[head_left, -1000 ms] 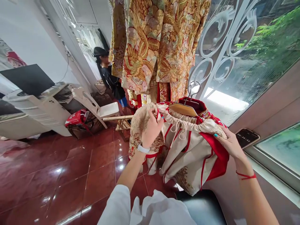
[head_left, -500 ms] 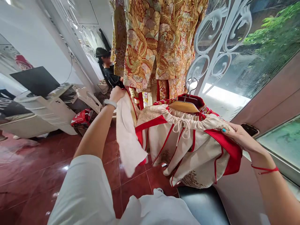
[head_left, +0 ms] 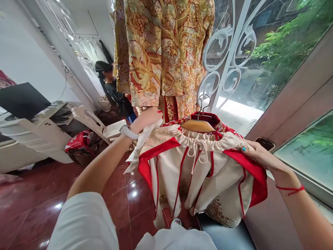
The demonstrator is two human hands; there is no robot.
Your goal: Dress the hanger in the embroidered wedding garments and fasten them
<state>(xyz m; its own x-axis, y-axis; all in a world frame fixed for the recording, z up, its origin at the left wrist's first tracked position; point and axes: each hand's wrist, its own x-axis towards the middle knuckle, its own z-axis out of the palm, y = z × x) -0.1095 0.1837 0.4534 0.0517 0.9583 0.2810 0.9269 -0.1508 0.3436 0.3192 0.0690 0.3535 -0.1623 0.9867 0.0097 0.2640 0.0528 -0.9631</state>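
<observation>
Left hand (head_left: pixel 148 119) grips white cloth (head_left: pixel 144 137) against a cream, red-trimmed garment (head_left: pixel 169 166); right hand (head_left: pixel 264 156) pinches the garment's edge; a wooden hanger (head_left: pixel 197 126) sits between.

The location is identified as a garment shop or a costume workroom; which of the two cannot be determined. Gold-embroidered robes (head_left: pixel 169 52) are suspended beside a large window (head_left: pixel 275 100), in front of which white scrollwork (head_left: pixel 229 57) is mounted. A wooden hanger (head_left: pixel 197 125) is seen at the neck of a cream-and-red garment (head_left: pixel 171 166). Pale garments (head_left: pixel 90 50) are hung at the rear of the room. The floor (head_left: pixel 26 201) is laid with glossy dark-red tiles. White furniture (head_left: pixel 28 133) is arranged along the left side, and a white chair (head_left: pixel 114 128) is positioned near it.
</observation>
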